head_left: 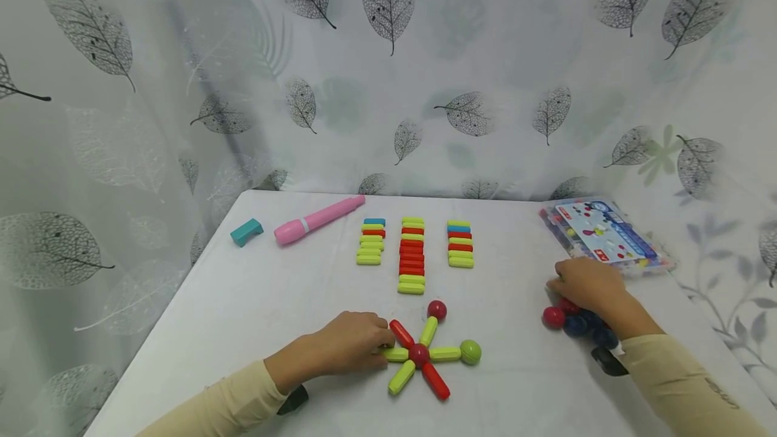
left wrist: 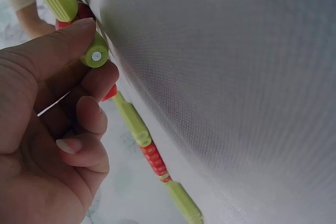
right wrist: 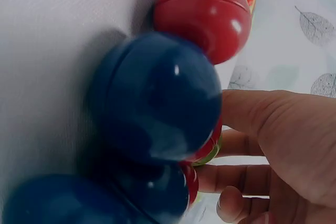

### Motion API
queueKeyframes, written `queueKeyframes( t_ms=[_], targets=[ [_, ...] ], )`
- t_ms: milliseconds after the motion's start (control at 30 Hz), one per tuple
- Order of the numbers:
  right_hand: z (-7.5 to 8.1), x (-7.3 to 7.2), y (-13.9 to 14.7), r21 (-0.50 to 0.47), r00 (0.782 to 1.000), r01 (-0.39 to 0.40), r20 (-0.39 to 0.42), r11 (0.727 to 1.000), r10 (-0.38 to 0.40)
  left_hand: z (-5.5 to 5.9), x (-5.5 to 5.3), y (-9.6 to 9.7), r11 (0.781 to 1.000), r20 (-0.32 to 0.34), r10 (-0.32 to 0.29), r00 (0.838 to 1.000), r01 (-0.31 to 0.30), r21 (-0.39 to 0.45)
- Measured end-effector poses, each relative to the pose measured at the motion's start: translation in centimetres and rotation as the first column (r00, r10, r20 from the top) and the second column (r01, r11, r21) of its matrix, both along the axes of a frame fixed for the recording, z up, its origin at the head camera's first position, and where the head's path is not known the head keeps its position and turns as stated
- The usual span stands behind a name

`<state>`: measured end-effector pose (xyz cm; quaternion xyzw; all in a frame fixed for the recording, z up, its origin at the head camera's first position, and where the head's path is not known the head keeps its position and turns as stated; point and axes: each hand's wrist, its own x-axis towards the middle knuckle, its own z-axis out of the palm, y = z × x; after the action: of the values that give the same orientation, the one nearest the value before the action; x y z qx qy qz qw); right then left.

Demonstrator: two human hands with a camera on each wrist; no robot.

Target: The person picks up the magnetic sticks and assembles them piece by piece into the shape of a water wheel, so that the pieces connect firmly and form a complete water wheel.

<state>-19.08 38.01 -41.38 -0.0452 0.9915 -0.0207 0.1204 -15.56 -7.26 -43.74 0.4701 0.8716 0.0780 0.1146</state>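
Note:
My left hand [head_left: 347, 344] pinches the outer end of a yellow-green rod [head_left: 397, 355] between thumb and fingers. That rod is one of several red and yellow-green rods joined around a central red ball [head_left: 419, 355], star-like, on the table. The upper rod ends in another red ball [head_left: 437, 309], the right one in a green ball [head_left: 470, 352]. At the right, my right hand [head_left: 591, 283] reaches among loose balls: a red ball [head_left: 553, 317] and dark blue balls [head_left: 575, 325]. In the right wrist view its thumb and fingers touch red balls behind a blue ball [right wrist: 157, 98]; the fingertips are hidden.
Behind the star lie a left row [head_left: 371, 241], a middle row [head_left: 412, 255] and a right row [head_left: 460, 245] of coloured rods. A pink pen-shaped object [head_left: 318, 219] and a teal block [head_left: 246, 232] lie back left. A clear plastic case [head_left: 607, 231] lies back right.

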Motion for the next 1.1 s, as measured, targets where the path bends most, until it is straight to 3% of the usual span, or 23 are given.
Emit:
queueKeyframes(
  t_ms=[200,333,533,700,767,900,1100],
  targets=[
    [-0.1,-0.4,-0.6,-0.024,0.998,-0.035,-0.055,0.999,0.033,0.2,0.0,0.0,1.0,-0.008,-0.003,1.0,0.003,-0.003],
    [0.7,-0.9,-2.9,-0.16,0.993,-0.09,-0.095,0.983,0.075,0.2,0.0,-0.1,1.0,-0.017,-0.007,1.0,0.008,0.002],
    [2.3,-1.6,-10.5,-0.391,0.984,-0.18,-0.059,0.903,0.17,0.1,-0.3,-0.4,1.0,-0.038,-0.011,0.999,0.012,0.024],
    [2.5,-1.6,-18.4,-0.456,0.946,-0.303,-0.037,0.837,0.323,-0.3,-0.5,-0.5,0.999,-0.047,-0.011,0.999,0.013,0.032],
    [2.1,-1.6,-21.1,-0.453,0.928,-0.342,-0.024,0.823,0.372,-0.4,-0.5,-0.5,0.999,-0.053,-0.011,0.999,0.013,0.037],
    [1.3,-1.7,-24.4,-0.406,0.905,-0.384,0.012,0.829,0.424,-0.5,-0.5,-0.4,0.999,-0.064,-0.01,0.998,0.013,0.05],
    [0.2,-2.0,-25.6,-0.363,0.896,-0.392,0.055,0.845,0.44,-0.3,-0.3,-0.4,0.999,-0.077,-0.01,0.997,0.014,0.051]
  ],
)
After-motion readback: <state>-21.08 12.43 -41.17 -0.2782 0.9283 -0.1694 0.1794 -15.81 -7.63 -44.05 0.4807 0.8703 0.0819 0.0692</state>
